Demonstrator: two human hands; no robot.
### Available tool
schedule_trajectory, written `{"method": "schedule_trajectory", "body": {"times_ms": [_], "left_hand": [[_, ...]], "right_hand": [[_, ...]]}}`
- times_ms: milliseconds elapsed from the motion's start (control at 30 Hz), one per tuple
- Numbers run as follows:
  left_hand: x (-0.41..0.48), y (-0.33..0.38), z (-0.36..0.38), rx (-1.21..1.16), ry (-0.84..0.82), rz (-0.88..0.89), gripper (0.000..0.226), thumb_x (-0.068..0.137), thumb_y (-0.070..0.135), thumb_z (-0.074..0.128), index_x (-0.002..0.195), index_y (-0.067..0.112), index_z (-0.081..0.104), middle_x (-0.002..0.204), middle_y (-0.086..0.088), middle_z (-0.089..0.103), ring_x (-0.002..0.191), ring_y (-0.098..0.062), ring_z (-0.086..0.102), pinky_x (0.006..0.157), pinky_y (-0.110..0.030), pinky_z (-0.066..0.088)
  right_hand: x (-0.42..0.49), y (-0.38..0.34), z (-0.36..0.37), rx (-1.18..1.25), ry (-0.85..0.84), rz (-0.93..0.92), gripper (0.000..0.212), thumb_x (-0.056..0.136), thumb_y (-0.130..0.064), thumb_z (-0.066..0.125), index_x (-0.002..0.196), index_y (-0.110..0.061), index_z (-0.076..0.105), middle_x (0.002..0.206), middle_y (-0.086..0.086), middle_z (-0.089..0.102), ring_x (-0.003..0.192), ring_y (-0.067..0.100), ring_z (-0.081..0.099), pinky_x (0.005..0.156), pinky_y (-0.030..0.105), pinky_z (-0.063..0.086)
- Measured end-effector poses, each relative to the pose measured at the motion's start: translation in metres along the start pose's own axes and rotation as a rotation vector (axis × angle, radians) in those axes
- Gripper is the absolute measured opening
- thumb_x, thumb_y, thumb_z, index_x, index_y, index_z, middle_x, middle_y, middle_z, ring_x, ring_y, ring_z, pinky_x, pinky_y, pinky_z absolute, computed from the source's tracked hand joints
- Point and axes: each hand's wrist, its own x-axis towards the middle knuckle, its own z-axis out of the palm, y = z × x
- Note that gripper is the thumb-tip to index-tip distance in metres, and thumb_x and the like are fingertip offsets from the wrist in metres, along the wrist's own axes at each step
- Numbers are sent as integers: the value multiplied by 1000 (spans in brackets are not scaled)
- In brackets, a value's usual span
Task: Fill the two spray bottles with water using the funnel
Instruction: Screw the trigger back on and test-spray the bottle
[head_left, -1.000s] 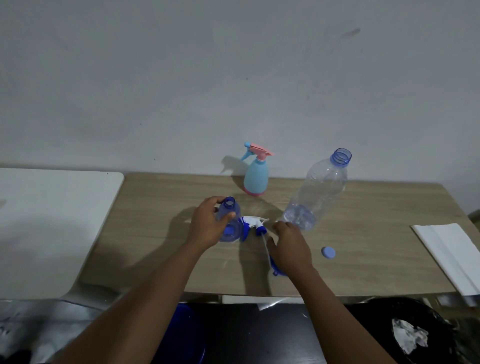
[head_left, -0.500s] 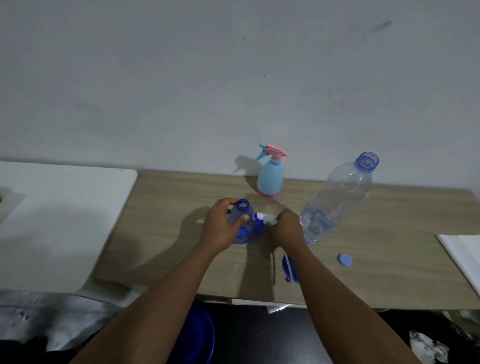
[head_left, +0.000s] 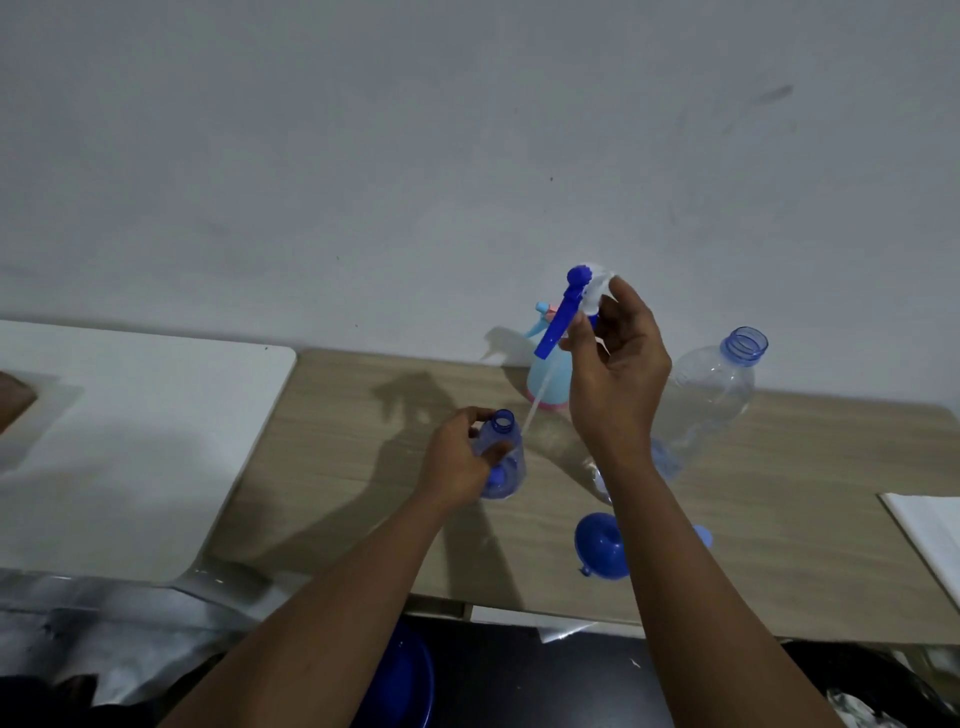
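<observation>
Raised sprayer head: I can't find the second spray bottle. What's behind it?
The light-blue spray bottle stands behind the sprayer head, near the wall. Its body and some pink top show; its neck is covered by the head's blue trigger and the right hand.

The table (head_left: 337, 467) is showing a matt wood-grain top, while the water bottle (head_left: 711, 395), blue spray bottle (head_left: 511, 478), funnel (head_left: 602, 548) and spray head (head_left: 566, 306) are looking like smooth, glossy plastic.
</observation>
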Motion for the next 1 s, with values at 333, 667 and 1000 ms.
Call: {"method": "schedule_trajectory", "body": {"times_ms": [333,667,1000], "left_hand": [[-1,1,0,6,-14,-32,39,77,24,82,112,25,63,101,12,66,87,-5,61,74,-18,49],[-4,8,-3,18,-21,-23,31,79,25,80,105,27,64,93,15,64,81,7,59,64,-6,43],[-13,-4,11,-281,69,-172,28,83,23,77,109,22,68,95,11,72,91,-6,69,79,-26,56]], "right_hand": [[-7,15,22,37,-72,-16,48,90,-2,69,135,-6,54,116,4,65,101,12,66,80,21,55],[-32,74,15,-45,-160,210,63,74,-14,87,125,-22,50,102,2,72,93,14,71,80,28,58],[-54,112,16,-78,-120,318,71,68,-9,89,124,-24,48,92,6,72,88,16,70,83,27,57]]}}
